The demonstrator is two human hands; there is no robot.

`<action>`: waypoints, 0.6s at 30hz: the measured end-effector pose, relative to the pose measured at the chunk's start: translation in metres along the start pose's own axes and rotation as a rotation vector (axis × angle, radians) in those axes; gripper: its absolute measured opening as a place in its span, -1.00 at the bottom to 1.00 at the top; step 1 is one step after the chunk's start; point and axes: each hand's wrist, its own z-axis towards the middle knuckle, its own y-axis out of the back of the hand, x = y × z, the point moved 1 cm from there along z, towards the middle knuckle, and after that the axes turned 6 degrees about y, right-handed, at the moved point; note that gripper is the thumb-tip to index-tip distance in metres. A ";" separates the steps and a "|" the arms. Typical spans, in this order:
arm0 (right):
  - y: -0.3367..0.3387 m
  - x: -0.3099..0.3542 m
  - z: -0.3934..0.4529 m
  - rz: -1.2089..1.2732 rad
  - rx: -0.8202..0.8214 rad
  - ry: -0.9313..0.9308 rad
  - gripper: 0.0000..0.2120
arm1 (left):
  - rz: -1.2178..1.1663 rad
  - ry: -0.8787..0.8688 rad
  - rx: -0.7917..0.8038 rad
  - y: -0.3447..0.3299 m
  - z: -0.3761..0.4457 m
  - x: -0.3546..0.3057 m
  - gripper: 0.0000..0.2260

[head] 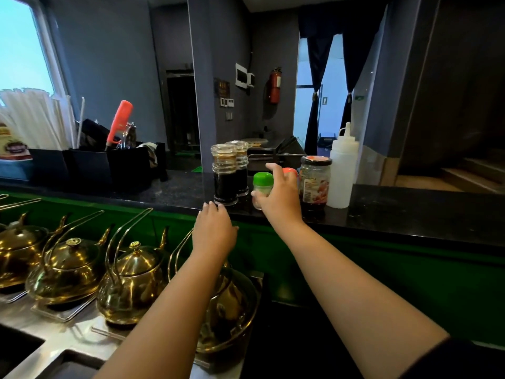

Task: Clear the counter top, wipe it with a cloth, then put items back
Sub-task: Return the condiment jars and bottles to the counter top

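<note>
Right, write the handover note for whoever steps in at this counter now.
Left hand: open, fingertips resting on the counter edge beside the front dark sauce bottle.
Right hand: reaching over the green-capped shaker; whether it has a grip yet cannot be told.
On the counter: second sauce bottle, orange-capped shaker mostly hidden, red-lidded jar, white squeeze bottle.
Done: nothing visibly cleared.
Left: remove all items, wipe, put them back. No cloth identified for certain.
</note>
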 end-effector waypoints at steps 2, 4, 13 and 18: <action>-0.006 -0.001 0.004 0.013 0.063 -0.053 -0.37 | -0.013 -0.019 -0.009 -0.001 -0.002 0.003 -0.36; -0.011 -0.002 0.007 0.016 0.088 -0.085 -0.41 | -0.002 -0.039 -0.010 0.000 -0.004 0.006 -0.39; -0.021 -0.001 0.010 0.090 0.135 -0.017 -0.49 | 0.043 -0.078 0.015 0.006 -0.005 0.009 -0.39; -0.005 -0.002 0.016 0.074 0.130 -0.003 -0.53 | 0.061 -0.065 -0.012 0.004 -0.010 0.006 -0.40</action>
